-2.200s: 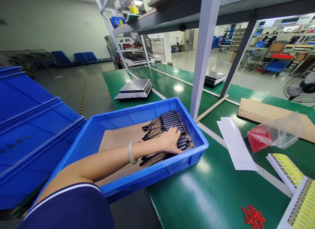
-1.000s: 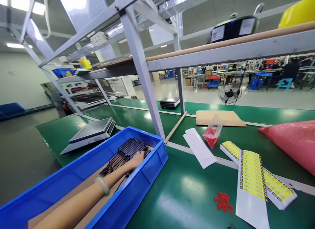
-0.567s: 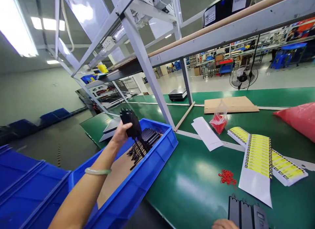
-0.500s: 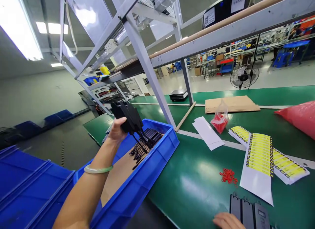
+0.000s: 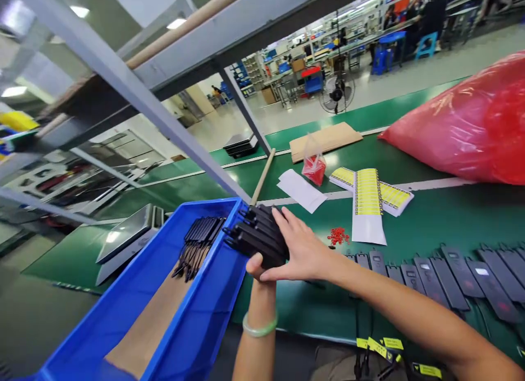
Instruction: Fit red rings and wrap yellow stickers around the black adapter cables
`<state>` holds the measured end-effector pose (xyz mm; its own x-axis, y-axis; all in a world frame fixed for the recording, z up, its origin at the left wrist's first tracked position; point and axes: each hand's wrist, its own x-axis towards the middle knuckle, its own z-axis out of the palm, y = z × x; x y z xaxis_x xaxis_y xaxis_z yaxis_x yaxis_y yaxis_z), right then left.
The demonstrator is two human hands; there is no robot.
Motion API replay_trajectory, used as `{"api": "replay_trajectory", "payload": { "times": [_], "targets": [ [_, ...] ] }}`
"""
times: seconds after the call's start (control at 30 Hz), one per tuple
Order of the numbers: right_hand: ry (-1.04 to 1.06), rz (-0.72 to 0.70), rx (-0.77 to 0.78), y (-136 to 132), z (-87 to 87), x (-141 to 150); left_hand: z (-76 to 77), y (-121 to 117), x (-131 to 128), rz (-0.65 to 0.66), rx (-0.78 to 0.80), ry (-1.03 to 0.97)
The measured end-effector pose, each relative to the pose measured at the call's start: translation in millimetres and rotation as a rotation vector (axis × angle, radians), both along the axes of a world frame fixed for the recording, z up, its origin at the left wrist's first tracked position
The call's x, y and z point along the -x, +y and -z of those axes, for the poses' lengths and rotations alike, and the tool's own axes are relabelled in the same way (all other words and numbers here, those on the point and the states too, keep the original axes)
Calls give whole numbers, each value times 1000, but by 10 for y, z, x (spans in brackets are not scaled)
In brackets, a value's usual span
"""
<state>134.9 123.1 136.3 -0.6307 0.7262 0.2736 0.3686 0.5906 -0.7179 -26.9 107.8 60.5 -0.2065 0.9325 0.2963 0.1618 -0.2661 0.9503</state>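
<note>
My left hand (image 5: 258, 269), with a pale green bangle on its wrist, grips a stack of flat black cabled devices (image 5: 258, 233) from below, thumb against the side. My right hand (image 5: 301, 247) is wrapped over the near side of the same stack. The stack is held tilted above the bench, just right of the blue bin (image 5: 219, 310). Similar black devices (image 5: 204, 229) lie side by side inside the bin on brown cardboard. A long row of dark devices (image 5: 453, 282), some with small windows, lies on the bench at the right.
On the green bench lie small red rings (image 5: 338, 236), yellow label sheets (image 5: 368, 195), white paper (image 5: 301, 189) and a small bag of red pieces (image 5: 314, 168). A large red bag (image 5: 459, 124) sits far right. A slanted metal post (image 5: 164, 118) rises behind the bin.
My left hand has brought the stack of black devices right, from above the bin to over the bench. My right hand has left the bench and taken hold of it. The view has turned right.
</note>
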Motion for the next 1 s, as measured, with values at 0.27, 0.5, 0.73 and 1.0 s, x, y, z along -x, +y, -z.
{"api": "replay_trajectory", "payload": {
  "times": [0.27, 0.5, 0.73, 1.0],
  "targets": [
    [-271, -46, -22, 4, 720, 413, 537, -305, 59, 48, 147, -13],
    [-542, -162, -76, 60, 1180, 762, 794, -646, 422, -181, 283, -144],
    [-497, -226, -180, 27, 1266, 615, 697, -809, 551, -487, 235, 456],
    [-468, 240, -21, 156, 888, -795, 587, -569, 174, -138, 12, 878]
  ]
}}
